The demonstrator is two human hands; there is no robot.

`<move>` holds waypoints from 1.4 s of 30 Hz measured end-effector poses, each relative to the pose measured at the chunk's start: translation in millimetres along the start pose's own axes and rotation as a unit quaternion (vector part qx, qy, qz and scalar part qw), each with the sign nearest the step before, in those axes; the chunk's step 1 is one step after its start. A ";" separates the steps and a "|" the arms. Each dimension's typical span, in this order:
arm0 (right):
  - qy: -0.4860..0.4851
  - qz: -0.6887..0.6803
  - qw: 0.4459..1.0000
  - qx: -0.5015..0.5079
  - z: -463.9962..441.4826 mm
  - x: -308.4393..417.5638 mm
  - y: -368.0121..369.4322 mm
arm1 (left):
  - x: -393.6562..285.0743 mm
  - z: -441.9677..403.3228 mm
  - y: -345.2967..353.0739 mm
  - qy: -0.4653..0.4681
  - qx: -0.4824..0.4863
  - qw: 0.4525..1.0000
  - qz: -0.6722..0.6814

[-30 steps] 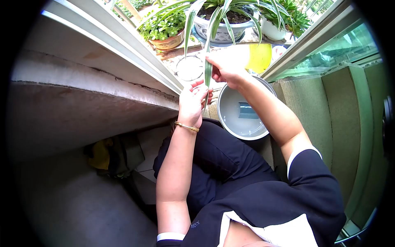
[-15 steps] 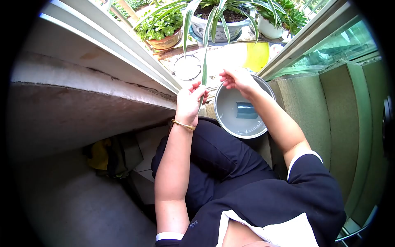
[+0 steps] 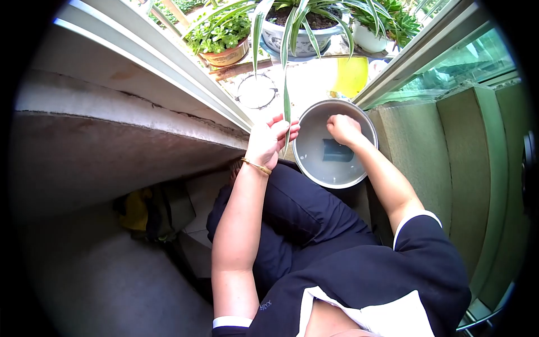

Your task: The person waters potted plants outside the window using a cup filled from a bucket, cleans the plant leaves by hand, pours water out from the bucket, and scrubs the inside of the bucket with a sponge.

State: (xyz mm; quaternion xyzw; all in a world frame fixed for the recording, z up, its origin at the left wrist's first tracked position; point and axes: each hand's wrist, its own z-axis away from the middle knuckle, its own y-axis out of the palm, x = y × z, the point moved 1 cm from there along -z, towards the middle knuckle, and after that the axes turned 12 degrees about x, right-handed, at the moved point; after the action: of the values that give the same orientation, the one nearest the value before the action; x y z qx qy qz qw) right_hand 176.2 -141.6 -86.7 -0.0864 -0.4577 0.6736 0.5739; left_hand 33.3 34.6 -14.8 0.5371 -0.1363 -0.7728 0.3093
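A long green-and-white leaf (image 3: pixel 287 95) hangs down from the plant in a patterned white pot (image 3: pixel 303 42). Near its lower end my left hand (image 3: pixel 271 137) pinches the leaf between thumb and fingers. My right hand (image 3: pixel 343 128) is over the inside of a round metal basin (image 3: pixel 309 163), its fingers curled together; whether they hold anything is hidden. The basin seems to contain water, with a dark blue reflection or patch (image 3: pixel 337 150) below that hand.
A brown pot (image 3: pixel 225 55) with a leafy plant stands at the back left, a white pot (image 3: pixel 368 40) at the back right. A yellow-green object (image 3: pixel 351 77) and a white round item (image 3: pixel 256 91) lie on the sill. Window frames flank both sides.
My right hand has let go of the leaf and moved right and down into the basin, its fingers closing. My left hand has stayed on the leaf, shifting slightly.
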 end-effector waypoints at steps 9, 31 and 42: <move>-0.507 0.071 0.849 -0.135 53.3 73.5 -42.4 | -9.9 6.4 8.9 0.016 0.106 0.993 0.053; -0.480 0.131 0.844 -0.200 30.3 83.8 -48.1 | -25.2 16.8 6.7 0.066 0.084 0.981 0.161; -0.495 0.070 0.831 -0.245 42.6 83.2 -57.6 | -23.1 16.7 1.9 0.091 0.095 0.979 0.157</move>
State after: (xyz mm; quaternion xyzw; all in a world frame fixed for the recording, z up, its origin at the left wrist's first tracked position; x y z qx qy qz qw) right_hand 161.7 -97.2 12.7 0.0890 -0.8233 0.5303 0.1819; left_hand 24.0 45.6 9.9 0.6040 -0.2626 -0.6463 0.3854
